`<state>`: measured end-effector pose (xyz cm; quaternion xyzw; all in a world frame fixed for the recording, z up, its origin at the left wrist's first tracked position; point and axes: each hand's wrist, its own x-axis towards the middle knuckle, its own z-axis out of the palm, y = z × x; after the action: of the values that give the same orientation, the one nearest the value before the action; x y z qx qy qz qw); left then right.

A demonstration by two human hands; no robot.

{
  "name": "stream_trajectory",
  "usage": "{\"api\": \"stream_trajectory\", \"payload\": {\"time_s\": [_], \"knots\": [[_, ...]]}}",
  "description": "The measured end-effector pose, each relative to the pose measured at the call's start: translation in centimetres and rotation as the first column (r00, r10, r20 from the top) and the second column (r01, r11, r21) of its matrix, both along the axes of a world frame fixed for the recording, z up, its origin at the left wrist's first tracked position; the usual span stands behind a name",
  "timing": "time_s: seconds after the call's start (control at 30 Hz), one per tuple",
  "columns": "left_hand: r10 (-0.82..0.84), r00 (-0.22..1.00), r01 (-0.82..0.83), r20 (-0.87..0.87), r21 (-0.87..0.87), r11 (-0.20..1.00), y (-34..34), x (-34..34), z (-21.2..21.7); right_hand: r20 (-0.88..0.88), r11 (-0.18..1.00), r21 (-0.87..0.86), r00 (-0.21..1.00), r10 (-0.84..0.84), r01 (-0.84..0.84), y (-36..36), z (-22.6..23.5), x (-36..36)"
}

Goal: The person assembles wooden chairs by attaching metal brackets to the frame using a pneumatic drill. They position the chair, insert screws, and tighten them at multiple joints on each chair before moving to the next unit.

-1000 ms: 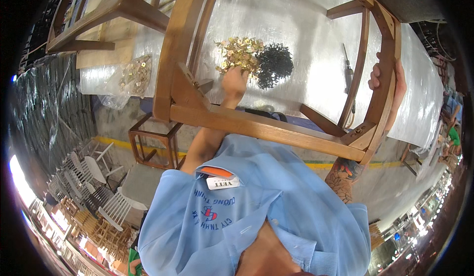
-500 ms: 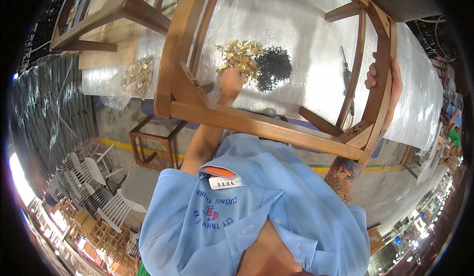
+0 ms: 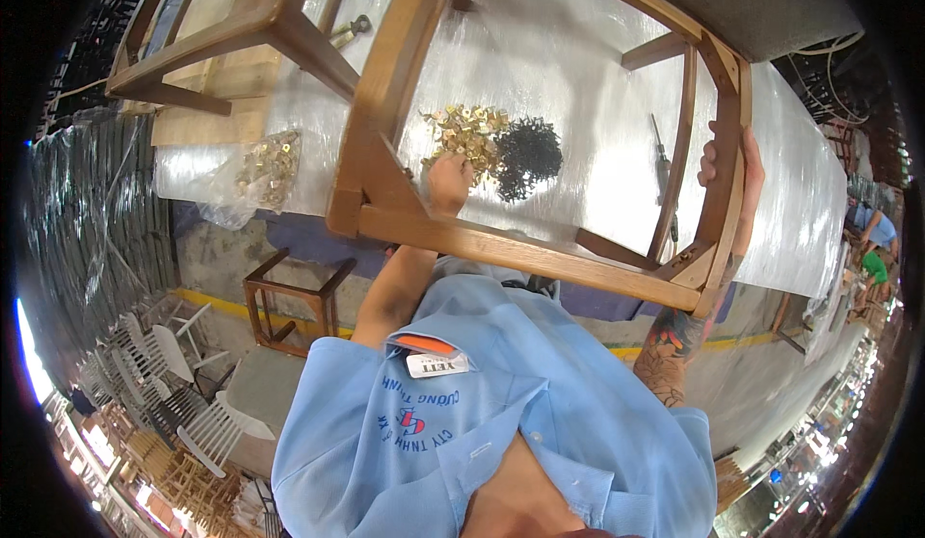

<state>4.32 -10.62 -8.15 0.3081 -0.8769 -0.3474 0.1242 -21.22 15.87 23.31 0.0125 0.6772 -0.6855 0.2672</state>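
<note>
Left hand point(image 3: 449, 178) reaches through the wooden frame point(image 3: 525, 252) at centre, fingers curled down into the brass pile point(image 3: 469, 133) on the bench point(image 3: 578, 76); what it grips, I cannot tell; black screws point(image 3: 528, 153) sit just right of the pile; right hand point(image 3: 727, 167) at the right is wrapped tight round the frame's upright; a bag of brass bits point(image 3: 262, 169) lies at upper left.

Left hand's point(image 3: 449, 178) fingertips behind the chair frame point(image 3: 501, 249)
</note>
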Motion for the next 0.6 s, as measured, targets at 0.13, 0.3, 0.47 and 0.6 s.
{"api": "stream_trajectory", "payload": {"time_s": [0.13,0.3,0.47,0.6], "knots": [[-0.025,0.965,0.009,-0.261,-0.062,0.998,-0.1,-0.6,5.4,-0.246,0.898,0.437,0.967,0.071,0.045,1.3,0.9,-0.9],[-0.141,0.946,0.195,-0.29,0.165,0.967,0.3,2.8,13.3,-0.589,0.701,0.672,0.746,0.311,0.238,0.1,5.6,0.2],[-0.389,0.885,0.382,-0.257,0.877,0.29,-4.3,11.1,12.8,-0.602,0.782,0.623,0.625,0.497,-0.022,-6.3,9.9,4.3],[-0.14,0.982,-0.11,0.126,0.987,0.113,-7.5,16.4,16.8,-0.546,0.688,0.711,0.504,0.67,-0.144,-10.9,11.2,7.2]]}}
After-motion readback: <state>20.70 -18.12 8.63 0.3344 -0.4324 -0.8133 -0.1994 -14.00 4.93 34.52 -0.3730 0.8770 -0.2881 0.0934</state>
